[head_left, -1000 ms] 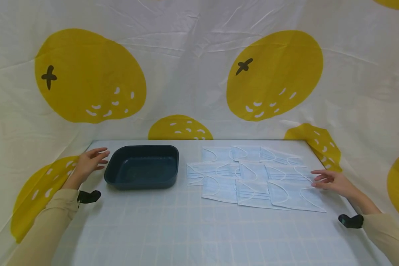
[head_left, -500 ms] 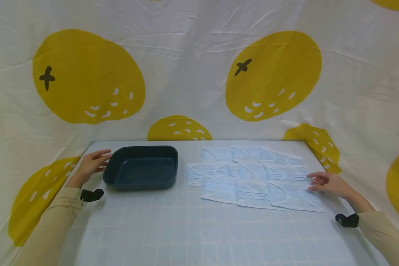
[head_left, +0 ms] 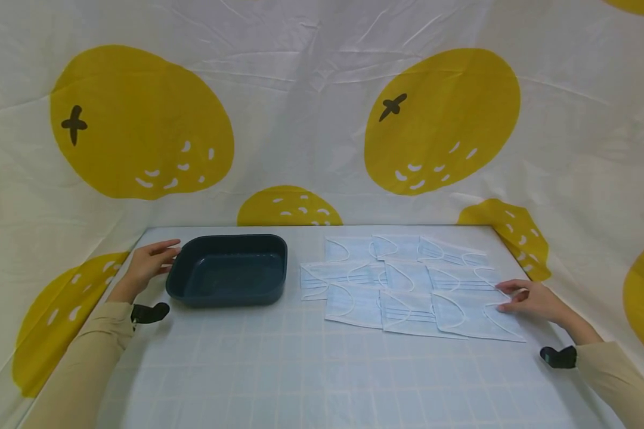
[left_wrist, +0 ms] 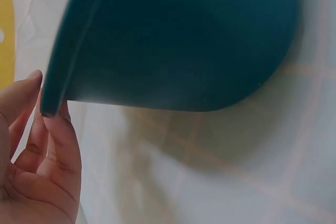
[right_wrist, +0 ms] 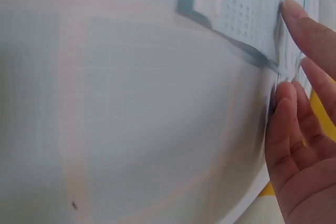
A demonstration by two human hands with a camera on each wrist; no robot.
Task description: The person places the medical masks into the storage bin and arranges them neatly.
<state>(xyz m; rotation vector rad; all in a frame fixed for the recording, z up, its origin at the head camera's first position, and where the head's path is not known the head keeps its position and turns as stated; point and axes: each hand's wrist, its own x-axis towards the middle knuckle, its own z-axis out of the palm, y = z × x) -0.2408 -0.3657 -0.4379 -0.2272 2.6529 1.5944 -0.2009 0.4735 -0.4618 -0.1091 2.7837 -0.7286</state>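
Note:
A dark blue-green plastic basin (head_left: 225, 274) stands at the left of the table. My left hand (head_left: 146, 265) is at its left rim; in the left wrist view the rim (left_wrist: 55, 85) lies between the fingers, which hold it from both sides. Pale blue disposable face masks (head_left: 408, 307) with white ear loops lie in overlapping rows right of the basin. My right hand (head_left: 533, 301) is at the right edge of the masks, thumb and fingers apart. In the right wrist view a fingertip touches or nearly touches a mask (right_wrist: 241, 19), and other fingers are by its edge.
A pale checked cloth covers the table (head_left: 300, 381). Behind and at the sides hangs a white curtain (head_left: 306, 137) with large yellow fruit shapes. Black wrist devices (head_left: 150, 313) are strapped below both hands.
My left hand has moved slightly right and reached the basin's rim. Leftward, my right hand has come nearer the masks, its fingers more bent. Basin and masks look unmoved.

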